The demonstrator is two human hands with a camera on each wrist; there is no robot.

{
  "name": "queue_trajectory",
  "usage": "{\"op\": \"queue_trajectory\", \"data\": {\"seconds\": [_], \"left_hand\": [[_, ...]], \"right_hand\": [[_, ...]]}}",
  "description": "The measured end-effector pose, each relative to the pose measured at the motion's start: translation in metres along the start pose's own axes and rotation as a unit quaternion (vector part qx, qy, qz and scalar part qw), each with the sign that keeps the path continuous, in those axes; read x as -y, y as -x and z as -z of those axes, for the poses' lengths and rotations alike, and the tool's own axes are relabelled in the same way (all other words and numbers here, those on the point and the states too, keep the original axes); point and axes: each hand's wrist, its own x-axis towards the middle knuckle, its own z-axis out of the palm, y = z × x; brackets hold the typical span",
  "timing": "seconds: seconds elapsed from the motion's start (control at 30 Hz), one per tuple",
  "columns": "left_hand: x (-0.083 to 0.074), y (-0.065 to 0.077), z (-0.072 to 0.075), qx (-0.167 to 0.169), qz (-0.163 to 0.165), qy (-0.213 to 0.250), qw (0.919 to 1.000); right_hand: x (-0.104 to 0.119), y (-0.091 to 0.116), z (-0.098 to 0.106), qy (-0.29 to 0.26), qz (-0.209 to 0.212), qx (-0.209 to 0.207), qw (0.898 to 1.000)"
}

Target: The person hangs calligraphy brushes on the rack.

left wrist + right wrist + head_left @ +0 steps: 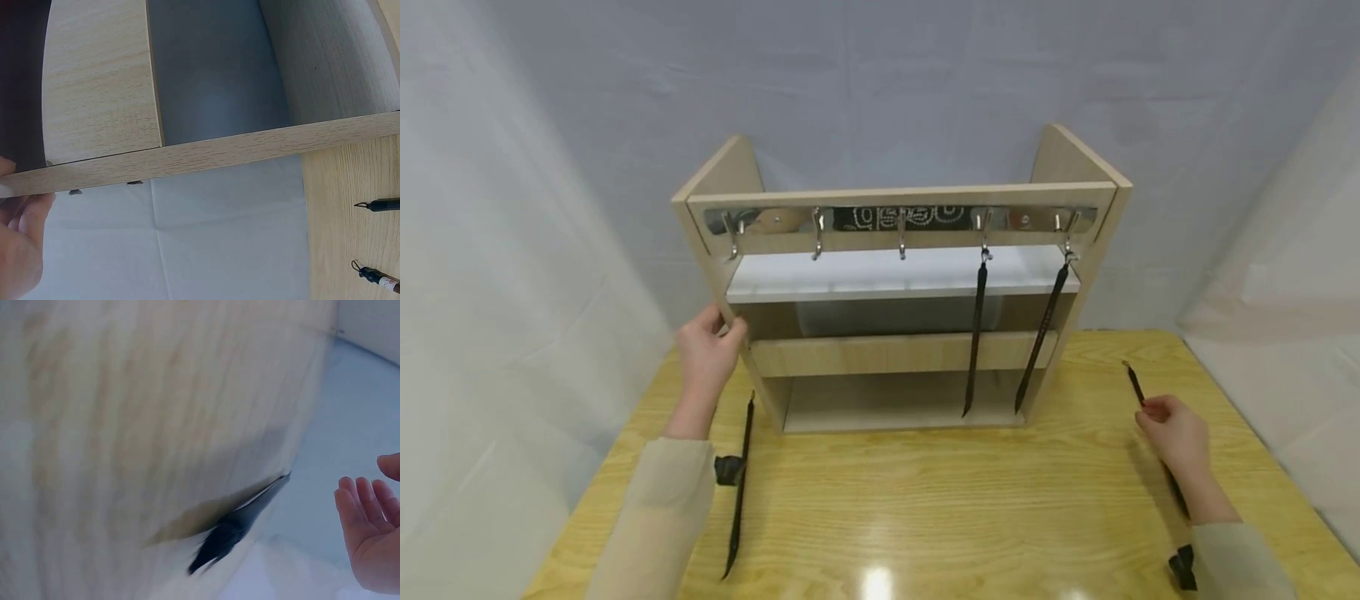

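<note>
The wooden rack (904, 354) rises directly beside the left hand (707, 357) and, on the other side, well away to the left of the right hand (1176, 437). Pale cloth (887, 92) hangs beyond both hands, and a yellow wood-grain table (880, 487) spreads below them. Just below the left wrist sits a black clip (727, 471), overlapping one brush in the head view; the right hand and forearm cover part of another.

A metal rail (940, 219) on the rack carries five hooks (902, 237). Counting from the left hand's side, the fourth and fifth each hold one hanging brush, the nearer (976, 342) and the farther (1043, 337); three hooks are bare. The left wrist view shows two looped brush ends, upper (384, 205) and lower (378, 277), on the table beyond the panel edge that the left hand grips between thumb and fingers.

One more brush (1133, 383) is at the right hand: its loop reaches past the fingertips, its other end emerges beneath the wrist. The right fingers are bent at its handle; whether they pinch it, I cannot tell.
</note>
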Motion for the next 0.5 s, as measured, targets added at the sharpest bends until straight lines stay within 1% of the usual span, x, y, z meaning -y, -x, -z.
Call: {"op": "queue_trajectory", "data": {"seconds": [0.17,0.27,0.5], "left_hand": [[0.001,-0.001,0.0,-0.002,-0.009,-0.005,0.9999],[0.001,-0.001,0.0,-0.001,-0.008,-0.003,1.0],[0.001,0.0,0.001,0.002,-0.003,-0.001,1.0]], "right_hand": [[-0.012,0.001,0.001,-0.002,-0.031,0.034,0.999],[-0.017,0.001,0.002,-0.006,-0.042,0.048,0.998],[-0.022,0.0,0.005,0.011,-0.043,0.069,0.997]]}}
